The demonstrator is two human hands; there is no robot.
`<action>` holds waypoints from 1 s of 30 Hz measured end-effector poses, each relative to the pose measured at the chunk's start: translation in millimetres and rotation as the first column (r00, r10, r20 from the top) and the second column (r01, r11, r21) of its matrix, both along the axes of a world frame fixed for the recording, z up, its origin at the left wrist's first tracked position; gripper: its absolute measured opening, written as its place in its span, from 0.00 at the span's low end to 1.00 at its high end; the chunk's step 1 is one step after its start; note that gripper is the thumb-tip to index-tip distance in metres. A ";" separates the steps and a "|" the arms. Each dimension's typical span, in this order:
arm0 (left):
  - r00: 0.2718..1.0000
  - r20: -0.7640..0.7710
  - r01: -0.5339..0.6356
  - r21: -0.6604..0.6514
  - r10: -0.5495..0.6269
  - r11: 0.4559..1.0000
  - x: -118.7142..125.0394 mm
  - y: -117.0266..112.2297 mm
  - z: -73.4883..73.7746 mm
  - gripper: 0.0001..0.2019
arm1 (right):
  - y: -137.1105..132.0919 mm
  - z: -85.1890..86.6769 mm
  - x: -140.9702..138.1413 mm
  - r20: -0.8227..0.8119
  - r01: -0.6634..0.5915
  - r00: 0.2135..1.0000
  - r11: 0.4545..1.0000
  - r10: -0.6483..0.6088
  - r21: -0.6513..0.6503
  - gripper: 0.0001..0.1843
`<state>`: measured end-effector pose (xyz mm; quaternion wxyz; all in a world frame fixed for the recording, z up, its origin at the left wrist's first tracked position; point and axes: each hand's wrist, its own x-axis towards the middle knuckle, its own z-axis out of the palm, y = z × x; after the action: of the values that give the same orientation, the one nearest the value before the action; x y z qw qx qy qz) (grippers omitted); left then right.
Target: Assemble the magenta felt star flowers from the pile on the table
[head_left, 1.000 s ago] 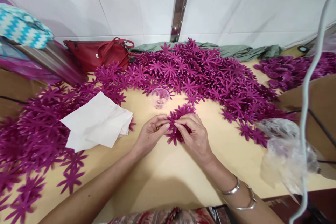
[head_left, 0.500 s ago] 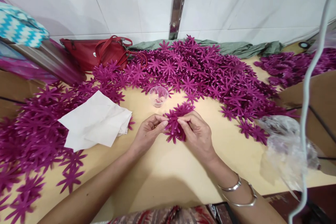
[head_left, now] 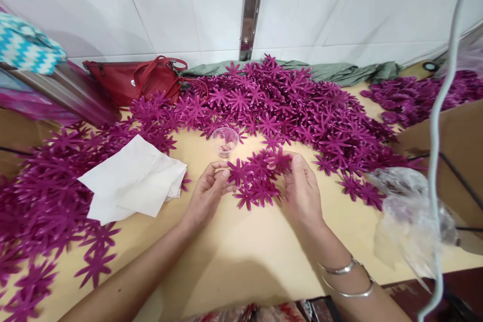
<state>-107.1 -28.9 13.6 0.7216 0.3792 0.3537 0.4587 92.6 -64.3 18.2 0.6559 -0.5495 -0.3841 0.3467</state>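
Note:
My left hand pinches the left edge of a purple star-shaped petal piece between thumb and fingers. My right hand holds another purple petal piece by its right side, thumb on top. Between and beneath the hands lies a small cluster of the same petal pieces on the table. A clear plastic cup with small bits in the bottom stands just beyond my left fingertips.
A large heap of purple petal pieces arcs along the back, with more at left. White sheets lie on the left heap. A red bag rests by the wall. At right are a clear plastic bag and a hanging white cable.
My hands have moved apart, each with a petal piece, the right one going farther to the right. The cluster between them is now more spread out. The view has shifted slightly.

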 end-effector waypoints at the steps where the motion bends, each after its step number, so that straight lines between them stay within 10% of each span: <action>1: 1.000 0.000 0.007 0.003 -0.007 1.000 0.0 0.2 -0.1 0.20 | 0.2 0.4 0.2 0.017 0.008 1.000 1.000 -0.008 -0.011 0.17; 11: 0.995 -0.046 -0.084 0.007 0.084 0.996 12.7 -9.1 0.8 0.15 | -3.5 0.7 2.3 0.226 -0.072 0.970 0.995 0.086 -0.070 0.10; 21: 0.998 0.037 -0.050 -0.005 0.050 0.999 8.5 -10.1 -2.4 0.17 | -5.8 18.6 -16.1 0.787 -0.114 0.606 0.966 -0.117 0.231 0.12; 30: 0.999 -0.009 0.044 0.018 -0.044 0.999 10.7 -14.6 3.8 0.16 | -6.2 17.3 -34.7 0.824 -0.118 0.555 0.970 -0.114 0.213 0.05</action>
<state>-96.5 -43.6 17.4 0.7265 0.3954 0.3441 0.4443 58.0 -70.5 35.6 0.4585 -0.5625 -0.6880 -0.0031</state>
